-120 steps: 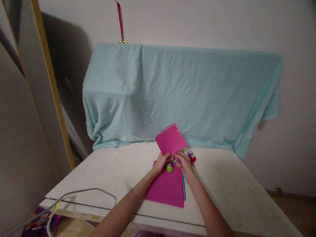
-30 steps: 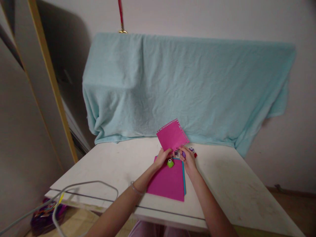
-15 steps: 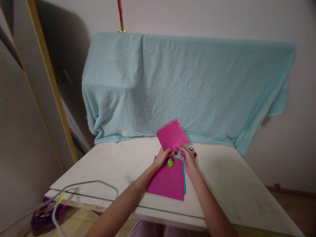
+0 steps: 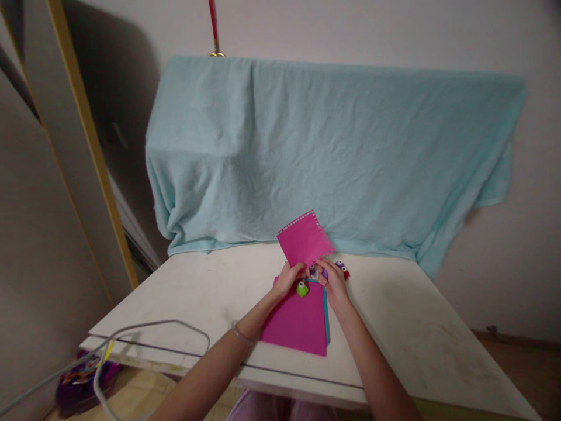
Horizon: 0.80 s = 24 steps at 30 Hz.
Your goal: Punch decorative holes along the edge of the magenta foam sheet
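The left hand (image 4: 289, 279) pinches the bottom of a pink paper sheet (image 4: 305, 238) near the center of the frame, thumb on top. The right hand (image 4: 335, 283) curls around a small purple gadget (image 4: 325, 273), perhaps a hole punch, at the sheet's lower right edge; whether its fingers also press the paper is unclear. The sheet should be light, thin and bendy, weakest along its perforated edges, so the plain lower left side looks the safest hold. It looks nearly square, with no clear long axis, and one corner points toward the top of the frame. Below, a green eyed figure (image 4: 302, 289) sits on a pink paper stack (image 4: 294, 324), blue paper (image 4: 327, 327) showing along its right edge. Purple and red eyed figures (image 4: 345, 272) lie just beyond the right hand.
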Each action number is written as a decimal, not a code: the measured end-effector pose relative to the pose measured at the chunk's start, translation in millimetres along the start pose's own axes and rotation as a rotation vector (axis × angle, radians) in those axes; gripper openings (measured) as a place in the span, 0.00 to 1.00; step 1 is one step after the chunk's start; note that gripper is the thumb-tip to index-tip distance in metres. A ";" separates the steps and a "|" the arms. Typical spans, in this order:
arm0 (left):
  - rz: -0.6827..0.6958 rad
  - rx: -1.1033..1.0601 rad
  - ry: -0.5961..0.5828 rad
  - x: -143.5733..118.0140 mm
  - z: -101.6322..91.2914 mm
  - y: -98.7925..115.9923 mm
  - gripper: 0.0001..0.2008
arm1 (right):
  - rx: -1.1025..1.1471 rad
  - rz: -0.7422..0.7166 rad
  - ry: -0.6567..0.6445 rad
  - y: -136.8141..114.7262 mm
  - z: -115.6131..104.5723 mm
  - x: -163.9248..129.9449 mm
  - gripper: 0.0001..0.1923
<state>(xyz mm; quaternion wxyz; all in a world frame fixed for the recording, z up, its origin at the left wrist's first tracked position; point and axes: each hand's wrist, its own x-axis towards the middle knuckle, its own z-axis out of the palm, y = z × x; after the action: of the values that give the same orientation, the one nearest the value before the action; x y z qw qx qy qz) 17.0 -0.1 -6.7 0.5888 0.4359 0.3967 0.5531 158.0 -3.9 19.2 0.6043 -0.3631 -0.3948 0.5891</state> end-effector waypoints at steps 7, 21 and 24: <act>0.009 -0.003 -0.029 -3.1 1.6 5.5 0.11 | -0.015 -0.004 0.002 0.5 -0.1 -0.3 0.15; 0.028 -0.044 -0.018 -1.1 1.3 0.6 0.10 | -0.030 0.036 0.002 3.9 -0.4 1.7 0.16; 0.029 -0.036 -0.015 -0.1 0.2 -1.1 0.10 | -0.036 0.034 -0.013 3.4 -0.4 1.5 0.17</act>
<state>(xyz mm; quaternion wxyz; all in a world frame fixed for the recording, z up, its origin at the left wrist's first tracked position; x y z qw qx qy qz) 17.5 -0.2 -7.7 0.5914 0.4351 0.3757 0.5655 156.9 -2.3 16.0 0.5851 -0.3768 -0.4028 0.5945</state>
